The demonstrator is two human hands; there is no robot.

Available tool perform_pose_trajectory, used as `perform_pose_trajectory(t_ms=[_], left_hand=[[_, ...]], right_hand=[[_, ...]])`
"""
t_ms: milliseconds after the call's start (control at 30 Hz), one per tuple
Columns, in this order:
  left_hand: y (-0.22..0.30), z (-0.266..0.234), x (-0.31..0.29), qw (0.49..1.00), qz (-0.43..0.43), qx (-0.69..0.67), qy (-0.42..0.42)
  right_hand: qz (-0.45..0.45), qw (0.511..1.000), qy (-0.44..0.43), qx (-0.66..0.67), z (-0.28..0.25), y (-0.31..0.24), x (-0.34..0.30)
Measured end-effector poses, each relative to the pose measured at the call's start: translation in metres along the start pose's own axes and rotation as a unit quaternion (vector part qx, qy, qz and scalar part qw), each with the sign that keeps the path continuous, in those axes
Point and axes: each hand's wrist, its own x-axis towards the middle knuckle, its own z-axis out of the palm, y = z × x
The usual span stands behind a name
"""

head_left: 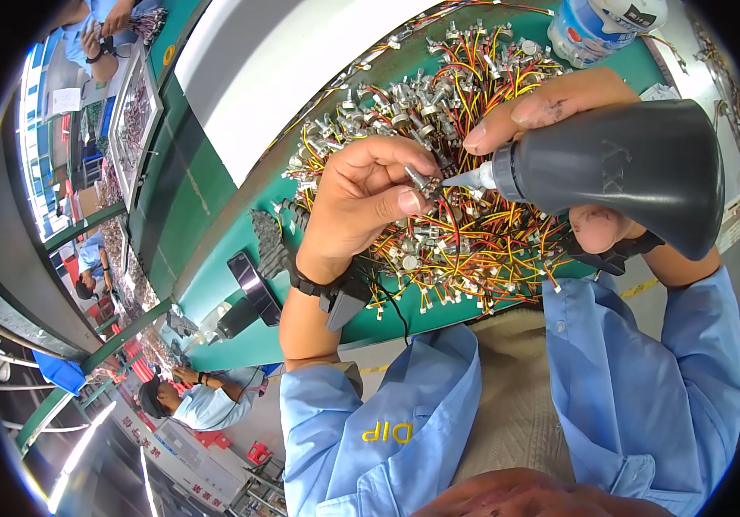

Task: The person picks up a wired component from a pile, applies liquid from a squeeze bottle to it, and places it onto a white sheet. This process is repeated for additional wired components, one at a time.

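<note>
My left hand [354, 207] pinches a small potentiometer [421, 179] between thumb and fingers, its metal shaft tilted up to the left and its wires hanging below. My right hand [559, 99] grips a black squeeze bottle [637, 159], which lies nearly level. The bottle's pale pointed nozzle [471, 178] points left, its tip at or just beside the potentiometer; I cannot tell whether they touch. Under and behind both hands spreads a heap of wired potentiometers [490, 263] with red, yellow and black leads and white connectors.
On the green bench [210, 297] left of my arm lie a dark phone-like object [253, 287], a black textured item [269, 239] and another dark bottle [236, 318]. A white-and-blue plastic container [585, 33] stands at the far right. Co-workers [202, 401] sit along the left.
</note>
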Motion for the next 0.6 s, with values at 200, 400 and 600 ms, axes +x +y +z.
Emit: perform_pose_trajectory(t_ms=[200,400,600], left_hand=[[-0.001,-0.002,0.0,1.0,0.004,-0.006,-0.015],[-0.001,0.001,0.0,1.0,0.016,-0.003,-0.003],[0.005,0.001,0.001,1.0,0.012,-0.013,-0.024]], right_hand=[[0.037,0.998,-0.008,-0.043,-0.001,-0.006,0.003],[0.053,0.996,-0.016,-0.069,-0.004,-0.011,0.004],[0.059,0.995,0.056,-0.056,-0.007,-0.016,0.003]])
